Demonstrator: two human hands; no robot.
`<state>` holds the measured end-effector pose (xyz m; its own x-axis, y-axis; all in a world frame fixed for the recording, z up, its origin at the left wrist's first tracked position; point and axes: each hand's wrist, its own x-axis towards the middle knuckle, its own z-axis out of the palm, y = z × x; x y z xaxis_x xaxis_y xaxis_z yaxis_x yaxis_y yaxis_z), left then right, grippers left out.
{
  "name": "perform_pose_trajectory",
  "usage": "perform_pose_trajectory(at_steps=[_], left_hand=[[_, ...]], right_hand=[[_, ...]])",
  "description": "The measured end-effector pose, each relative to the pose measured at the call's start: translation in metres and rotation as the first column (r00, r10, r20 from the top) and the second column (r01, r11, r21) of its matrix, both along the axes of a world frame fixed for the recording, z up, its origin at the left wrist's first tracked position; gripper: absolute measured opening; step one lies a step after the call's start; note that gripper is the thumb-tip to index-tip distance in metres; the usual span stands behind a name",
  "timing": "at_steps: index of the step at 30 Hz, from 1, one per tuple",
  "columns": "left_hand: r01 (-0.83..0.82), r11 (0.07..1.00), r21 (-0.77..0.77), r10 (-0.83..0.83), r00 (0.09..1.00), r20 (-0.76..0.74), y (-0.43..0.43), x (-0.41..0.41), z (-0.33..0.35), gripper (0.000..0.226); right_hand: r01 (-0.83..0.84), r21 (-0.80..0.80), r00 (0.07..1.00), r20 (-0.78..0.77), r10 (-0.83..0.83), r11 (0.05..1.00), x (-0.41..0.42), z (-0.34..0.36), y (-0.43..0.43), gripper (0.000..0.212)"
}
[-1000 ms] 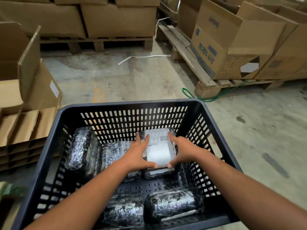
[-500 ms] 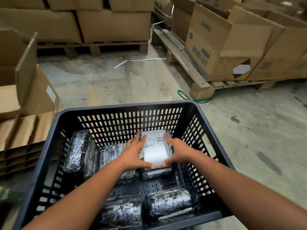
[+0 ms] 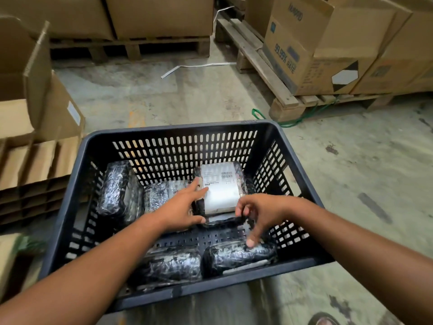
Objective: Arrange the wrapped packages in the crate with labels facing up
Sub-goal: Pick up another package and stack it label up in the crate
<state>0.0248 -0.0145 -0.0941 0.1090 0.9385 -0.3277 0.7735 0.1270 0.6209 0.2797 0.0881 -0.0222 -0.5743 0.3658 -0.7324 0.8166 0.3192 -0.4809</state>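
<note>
Right hand point(image 3: 260, 213): has let go of the labelled package point(image 3: 220, 191), fingers loosely curled, empty, reaching for the near package point(image 3: 239, 255).
Left hand point(image 3: 180, 207): fingers spread, still steadying it.
Crate point(image 3: 70, 195): label up; other labels probably hidden.

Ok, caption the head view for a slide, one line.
Left hand rests against a label-up wrapped package in the black crate while the right hand reaches toward a near package.

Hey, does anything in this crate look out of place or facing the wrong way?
Yes. Only the package at the back shows its white label. The near-right package lies label-down, a white edge peeking beneath, and the far-left package leans against the crate wall.
</note>
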Motion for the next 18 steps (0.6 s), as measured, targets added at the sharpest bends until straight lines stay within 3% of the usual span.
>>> perform_pose_trajectory(at_steps=[3,7,14,18], left_hand=[[-0.004,1.0,0.022,0.005,1.0,-0.028,0.002,0.001,0.003,0.088],[0.141,0.99,-0.003,-0.14,0.989,-0.056,0.003,0.009,0.005,0.07],[0.216,0.963,-0.163,-0.157,0.937,0.312,0.003,0.015,0.043,0.049],[0.211,0.964,-0.162,-0.13,0.905,0.405,-0.003,0.004,0.068,0.052]], right_hand=[[-0.215,-0.072,0.967,0.127,0.223,0.974,0.005,0.002,-0.016,0.076],[-0.251,-0.061,0.96,0.109,0.257,0.966,0.003,0.006,-0.02,0.077],[-0.178,0.009,0.984,-0.006,0.178,0.984,0.005,0.016,0.001,0.056],[-0.13,-0.057,0.986,-0.113,0.123,0.99,0.006,0.031,0.021,0.044]])
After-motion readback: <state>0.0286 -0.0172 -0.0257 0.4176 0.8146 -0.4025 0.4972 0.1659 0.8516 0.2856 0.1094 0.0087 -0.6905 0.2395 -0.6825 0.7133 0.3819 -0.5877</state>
